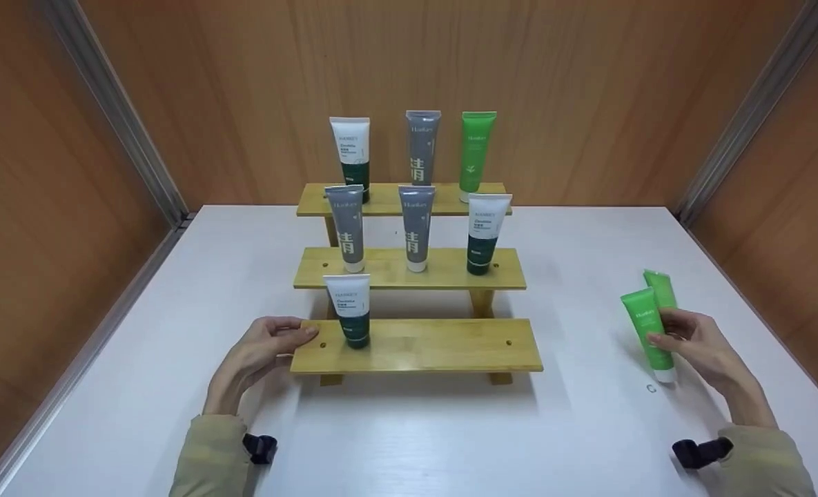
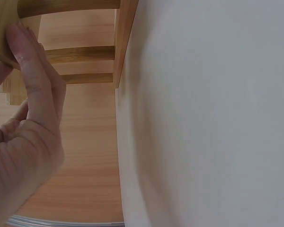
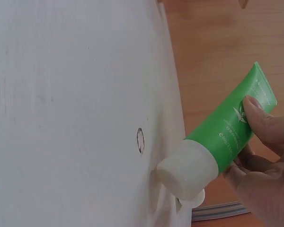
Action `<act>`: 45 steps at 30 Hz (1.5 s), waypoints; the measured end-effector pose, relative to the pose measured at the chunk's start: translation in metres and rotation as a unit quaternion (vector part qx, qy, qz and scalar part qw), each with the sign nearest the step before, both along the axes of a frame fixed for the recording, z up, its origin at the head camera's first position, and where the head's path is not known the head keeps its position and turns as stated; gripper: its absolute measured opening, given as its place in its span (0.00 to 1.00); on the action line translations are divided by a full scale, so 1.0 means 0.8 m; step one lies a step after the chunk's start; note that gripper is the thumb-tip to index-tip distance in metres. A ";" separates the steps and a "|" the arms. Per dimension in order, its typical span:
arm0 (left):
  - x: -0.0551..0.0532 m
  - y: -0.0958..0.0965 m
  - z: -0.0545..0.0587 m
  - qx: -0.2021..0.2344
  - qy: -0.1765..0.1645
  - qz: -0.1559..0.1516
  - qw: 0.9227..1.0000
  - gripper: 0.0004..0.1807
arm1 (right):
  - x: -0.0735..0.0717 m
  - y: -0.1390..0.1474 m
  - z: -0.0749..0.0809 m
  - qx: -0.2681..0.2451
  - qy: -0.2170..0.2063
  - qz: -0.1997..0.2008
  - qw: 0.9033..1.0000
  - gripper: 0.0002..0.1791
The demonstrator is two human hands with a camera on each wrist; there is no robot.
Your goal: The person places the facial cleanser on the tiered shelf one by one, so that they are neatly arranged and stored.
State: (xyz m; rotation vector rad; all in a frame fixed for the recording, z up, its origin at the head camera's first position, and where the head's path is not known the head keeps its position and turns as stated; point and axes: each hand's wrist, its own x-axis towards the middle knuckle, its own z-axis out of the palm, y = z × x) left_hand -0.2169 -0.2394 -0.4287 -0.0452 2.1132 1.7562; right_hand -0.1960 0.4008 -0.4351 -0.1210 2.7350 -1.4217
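My left hand (image 1: 264,348) grips the left end of the lowest step of a three-step bamboo rack (image 1: 436,345); the left wrist view shows the fingers (image 2: 35,80) against the board's underside. In my right hand (image 1: 702,342) a green squeeze tube (image 1: 647,328) with a white cap is pinched, tilted, cap downward, at the right of the table. Behind it is a second green tube (image 1: 662,288), partly hidden; whether the hand touches that one I cannot tell. On the lowest step, near my left hand, stands a white and dark green tube (image 1: 348,310).
The middle step bears two grey tubes (image 1: 345,228) and a white and dark green tube (image 1: 486,235). On the top step stand a white and dark green tube (image 1: 351,152), a grey one (image 1: 422,145) and a green one (image 1: 476,148). Wooden walls (image 1: 409,90) enclose the white table (image 1: 409,442).
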 end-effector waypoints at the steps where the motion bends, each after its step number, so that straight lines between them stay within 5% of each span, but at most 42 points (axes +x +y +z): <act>1: 0.000 0.000 0.000 0.000 0.000 0.001 1.000 0.31 | 0.000 -0.002 0.001 -0.008 0.008 -0.002 1.000 0.34; 12: -0.001 0.001 0.000 -0.003 -0.003 0.001 1.000 0.31 | 0.002 -0.026 0.004 -0.073 0.054 -0.025 0.996 0.33; 23: -0.001 0.000 0.000 -0.006 0.000 -0.002 1.000 0.33 | 0.004 -0.058 0.014 -0.177 0.095 -0.036 0.979 0.22; 45: 0.000 0.001 0.001 -0.007 0.002 -0.001 1.000 0.34 | 0.009 -0.138 0.048 -0.201 0.154 -0.033 0.967 0.27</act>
